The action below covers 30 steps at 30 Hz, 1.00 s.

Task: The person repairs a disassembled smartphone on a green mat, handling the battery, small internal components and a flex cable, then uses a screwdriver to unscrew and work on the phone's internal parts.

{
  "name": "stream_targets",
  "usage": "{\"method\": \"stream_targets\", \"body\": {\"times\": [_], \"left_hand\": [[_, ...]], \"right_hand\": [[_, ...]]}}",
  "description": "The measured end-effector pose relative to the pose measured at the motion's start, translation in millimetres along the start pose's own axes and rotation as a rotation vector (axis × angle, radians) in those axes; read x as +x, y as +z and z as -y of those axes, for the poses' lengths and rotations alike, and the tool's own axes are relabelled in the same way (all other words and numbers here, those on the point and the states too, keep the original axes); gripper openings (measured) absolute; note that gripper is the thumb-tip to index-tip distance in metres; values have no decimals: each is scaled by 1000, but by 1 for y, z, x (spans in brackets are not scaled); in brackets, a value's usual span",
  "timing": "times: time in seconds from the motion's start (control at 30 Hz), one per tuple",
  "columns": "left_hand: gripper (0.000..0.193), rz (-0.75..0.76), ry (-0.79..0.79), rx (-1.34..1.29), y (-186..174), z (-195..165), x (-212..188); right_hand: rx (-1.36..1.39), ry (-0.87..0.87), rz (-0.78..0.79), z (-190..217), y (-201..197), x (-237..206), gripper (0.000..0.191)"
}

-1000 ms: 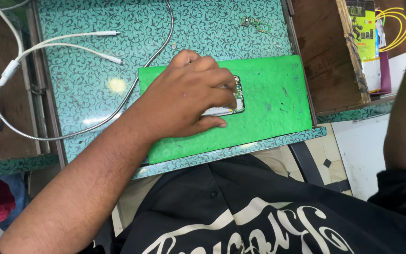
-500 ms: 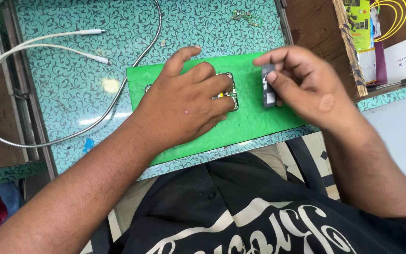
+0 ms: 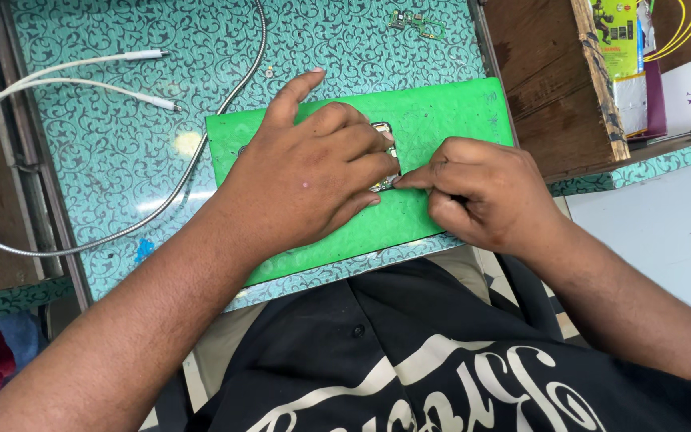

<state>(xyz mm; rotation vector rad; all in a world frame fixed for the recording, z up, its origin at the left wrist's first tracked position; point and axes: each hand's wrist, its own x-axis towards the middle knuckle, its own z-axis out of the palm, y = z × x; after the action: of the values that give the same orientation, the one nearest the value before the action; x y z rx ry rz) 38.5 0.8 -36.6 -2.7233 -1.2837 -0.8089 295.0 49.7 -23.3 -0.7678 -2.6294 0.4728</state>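
My left hand lies flat over a small opened device on a green mat, pressing it down; only the device's top edge with circuit parts shows between my fingers. My right hand sits just right of it, fingers curled, thumb and forefinger pinched at the device's right edge. Whatever the right fingers pinch is hidden from me. The mat lies on a teal patterned tabletop.
Two white cables and a braided silver cable lie left of the mat. A small green circuit board rests at the far edge. A wooden box and coloured packets stand at the right.
My right hand came into view holding a small dark part, then moved left and down to the device's right edge. The left hand stayed on the device. The camera shifted.
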Motion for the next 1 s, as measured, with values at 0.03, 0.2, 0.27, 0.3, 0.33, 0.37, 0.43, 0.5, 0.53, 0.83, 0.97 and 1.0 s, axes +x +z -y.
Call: {"method": "stream_targets", "body": {"times": [0.03,0.2,0.27,0.3,0.33,0.37,0.43,0.5,0.53,0.83,0.97,1.0], "left_hand": [[34,4,-12,9,0,0,1],[35,45,-55,26,1,-3,4],[33,52,-55,42,1,-4,4],[33,61,-48,58,1,-4,5],[32,71,-41,75,1,-4,5],[32,79,-34,91,1,-3,5],[34,62,-45,22,1,-2,5],[38,58,-46,-41,0,1,4],[42,61,-41,-69,-1,3,4],[110,43,-99,-165,-3,12,-2],[124,50,-161,-192,0,12,-2],[125,42,-159,-198,1,12,-2]], "right_hand": [[-28,-3,-8,1,1,-1,26],[-93,5,-20,0,7,-4,28],[-74,15,-17,-1,9,-4,29],[-65,11,-22,-2,9,-4,29],[-57,6,-27,-2,9,-4,29],[-49,2,-32,-2,9,-4,29],[16,29,-13,-4,7,-3,29],[177,143,-1,-4,4,-2,28],[304,244,3,-4,2,-1,29],[767,299,-11,-16,-4,30,31],[694,318,87,-18,0,41,26],[681,307,93,-18,1,41,26]]}}
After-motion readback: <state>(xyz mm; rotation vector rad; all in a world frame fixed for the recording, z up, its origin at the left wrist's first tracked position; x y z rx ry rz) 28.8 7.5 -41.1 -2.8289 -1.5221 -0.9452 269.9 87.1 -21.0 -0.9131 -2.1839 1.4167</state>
